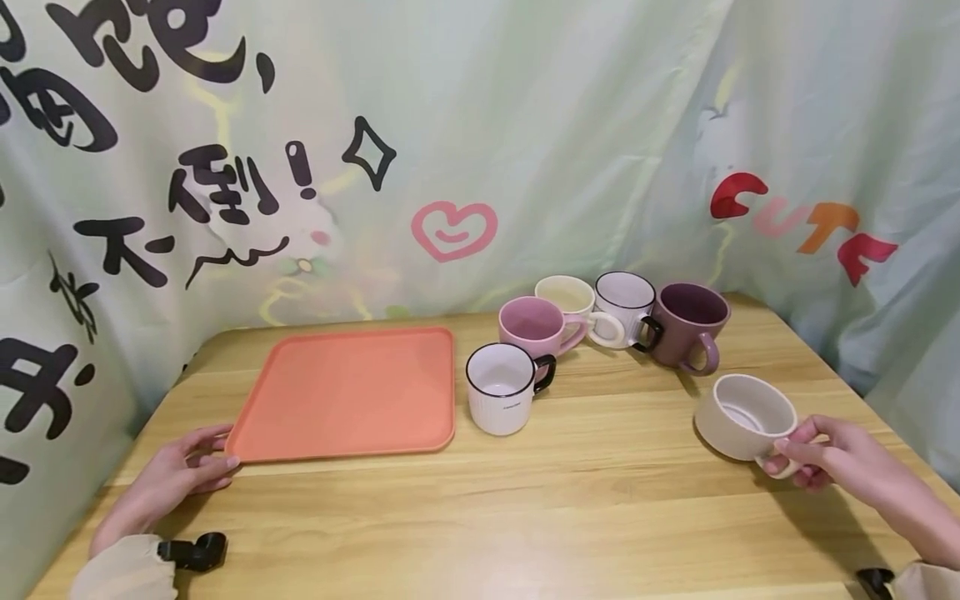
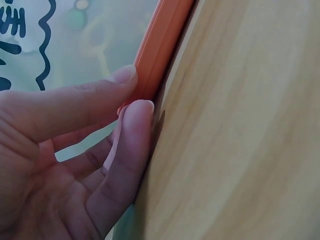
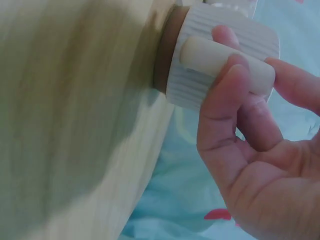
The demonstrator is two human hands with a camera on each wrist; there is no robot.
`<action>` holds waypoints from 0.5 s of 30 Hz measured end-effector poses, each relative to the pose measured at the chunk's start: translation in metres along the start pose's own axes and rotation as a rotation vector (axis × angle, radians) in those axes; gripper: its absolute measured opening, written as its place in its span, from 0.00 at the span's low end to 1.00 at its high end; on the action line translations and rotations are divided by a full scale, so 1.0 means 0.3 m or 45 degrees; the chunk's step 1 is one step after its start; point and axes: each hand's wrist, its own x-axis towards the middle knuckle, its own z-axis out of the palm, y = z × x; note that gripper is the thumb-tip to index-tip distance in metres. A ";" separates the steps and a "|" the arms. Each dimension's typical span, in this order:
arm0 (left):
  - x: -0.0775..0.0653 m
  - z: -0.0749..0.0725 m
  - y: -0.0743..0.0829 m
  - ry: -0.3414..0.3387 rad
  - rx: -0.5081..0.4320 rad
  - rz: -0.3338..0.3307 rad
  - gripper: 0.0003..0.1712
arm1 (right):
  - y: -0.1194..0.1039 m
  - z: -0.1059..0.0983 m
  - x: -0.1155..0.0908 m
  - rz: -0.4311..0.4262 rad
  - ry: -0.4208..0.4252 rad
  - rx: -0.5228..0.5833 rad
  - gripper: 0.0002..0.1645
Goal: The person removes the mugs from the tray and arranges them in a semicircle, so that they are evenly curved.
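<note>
My left hand (image 1: 176, 467) pinches the near left corner of an orange tray (image 1: 345, 392) lying on the table. In the left wrist view, the fingertips (image 2: 137, 112) meet right at the tray's rim (image 2: 160, 47). On the right side, my right hand (image 1: 832, 450) grips the handle of a wide cream mug (image 1: 738, 417). The right wrist view shows the fingers curled round that pale handle (image 3: 220, 60), with the mug's ribbed wall (image 3: 250, 32) behind it and a brown band at its base. The mug is upright, close over the tabletop.
Right of the tray stands a white mug with a black handle (image 1: 501, 400). Behind it are a pink mug (image 1: 528, 329), a cream mug (image 1: 562, 292), another white mug (image 1: 622, 312) and a dark purple mug (image 1: 686, 325). A printed curtain (image 1: 525, 150) hangs behind the wooden table (image 1: 525, 517).
</note>
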 end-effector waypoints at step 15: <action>0.001 0.003 0.007 -0.002 -0.003 -0.004 0.41 | 0.019 0.008 0.063 0.054 0.203 0.483 0.08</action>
